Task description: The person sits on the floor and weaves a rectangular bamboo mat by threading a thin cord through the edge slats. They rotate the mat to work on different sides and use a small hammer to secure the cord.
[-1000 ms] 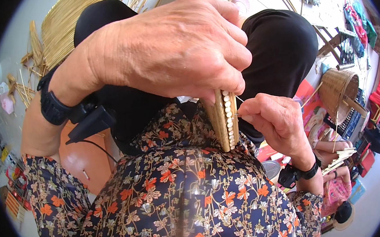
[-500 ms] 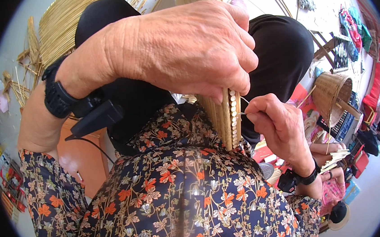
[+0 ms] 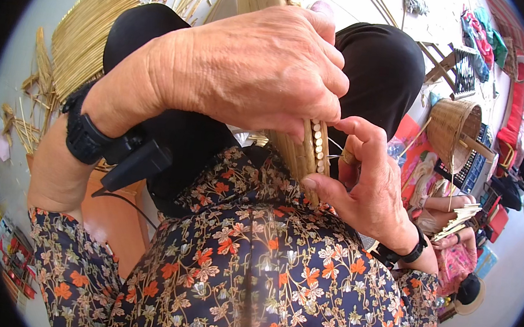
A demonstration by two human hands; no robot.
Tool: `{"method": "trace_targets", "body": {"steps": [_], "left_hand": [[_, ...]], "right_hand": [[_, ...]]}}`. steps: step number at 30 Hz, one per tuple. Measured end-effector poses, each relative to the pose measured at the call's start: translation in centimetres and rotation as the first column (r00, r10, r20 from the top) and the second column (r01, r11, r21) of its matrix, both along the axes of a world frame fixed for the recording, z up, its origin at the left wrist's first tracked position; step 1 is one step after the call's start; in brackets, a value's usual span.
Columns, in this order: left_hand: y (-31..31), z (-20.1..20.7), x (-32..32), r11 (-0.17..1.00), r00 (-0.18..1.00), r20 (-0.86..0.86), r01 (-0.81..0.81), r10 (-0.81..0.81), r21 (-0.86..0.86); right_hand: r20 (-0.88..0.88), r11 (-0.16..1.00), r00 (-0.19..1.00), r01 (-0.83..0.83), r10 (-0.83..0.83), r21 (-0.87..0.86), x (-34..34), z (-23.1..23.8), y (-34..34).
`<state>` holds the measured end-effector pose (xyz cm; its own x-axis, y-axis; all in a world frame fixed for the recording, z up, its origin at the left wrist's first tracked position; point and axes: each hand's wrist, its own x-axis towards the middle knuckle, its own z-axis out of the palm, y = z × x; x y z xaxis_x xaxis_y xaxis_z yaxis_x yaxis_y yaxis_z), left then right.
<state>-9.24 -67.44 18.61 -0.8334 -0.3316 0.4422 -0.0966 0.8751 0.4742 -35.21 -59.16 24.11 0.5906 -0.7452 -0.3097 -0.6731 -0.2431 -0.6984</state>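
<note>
A thick panel of stitched straw-coloured stalks (image 3: 288, 150) stands between my knees, its near end against my shirt. Round cut stalk ends line its right edge. My left hand (image 3: 258, 70) is closed over the panel from above, its fingers bent down over that edge. Lower on the same edge, my right hand (image 3: 369, 179) presses its thumb against the stalks, while the index finger reaches the edge just below my left hand. A yellowish ring (image 3: 350, 157) sits on a bent finger of it. Thin pale strands run from the stalk ends to this ring; thread or needle, I cannot tell.
A larger sheet of stalks (image 3: 89, 33) lies at the far left, with loose stalks (image 3: 39, 75) beside it. To the right stand a wicker basket (image 3: 452, 130) and a blue crate (image 3: 477, 160). Another person's hand (image 3: 458, 240) is by a bundle of pale sticks (image 3: 456, 221).
My right hand has opened out of its pinch on a thin strand and moved left, its thumb now on the panel. My left hand keeps its hold.
</note>
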Motion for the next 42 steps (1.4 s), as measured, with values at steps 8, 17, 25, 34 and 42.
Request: {"method": "trace_targets", "body": {"steps": [8, 17, 25, 34, 42], "left_hand": [[0.3, 0.1, 0.3, 1.0, 1.0, -0.012, -0.017, 0.017, -0.024], [0.3, 0.8, 1.5, 0.993, 0.994, 0.039, -0.095, 0.098, -0.071], [-1.1, -1.5, 5.9, 0.936, 0.927, 0.133, -0.349, 0.351, -0.035], [-1.1, -0.2, 5.5, 0.803, 0.803, -0.044, -0.589, 0.594, 0.097], [2.7, 3.6, 3.9, 0.791, 0.79, -0.089, -0.611, 0.606, -0.034]], "right_hand": [[0.12, 0.982, 0.991, -0.033, 0.056, -0.185, 0.8, -1.6, 0.8], [0.006, 0.886, 0.974, -0.204, 0.227, -0.417, 1.3, -0.9, -0.8], [0.466, 0.843, 0.884, 0.223, 0.037, -0.489, -0.8, -1.2, -4.7], [0.503, 0.895, 0.85, 0.339, -0.158, -0.29, 3.3, -6.1, -7.1], [0.595, 0.869, 0.788, 0.175, 0.158, -0.462, 1.6, -4.6, -6.2]]}}
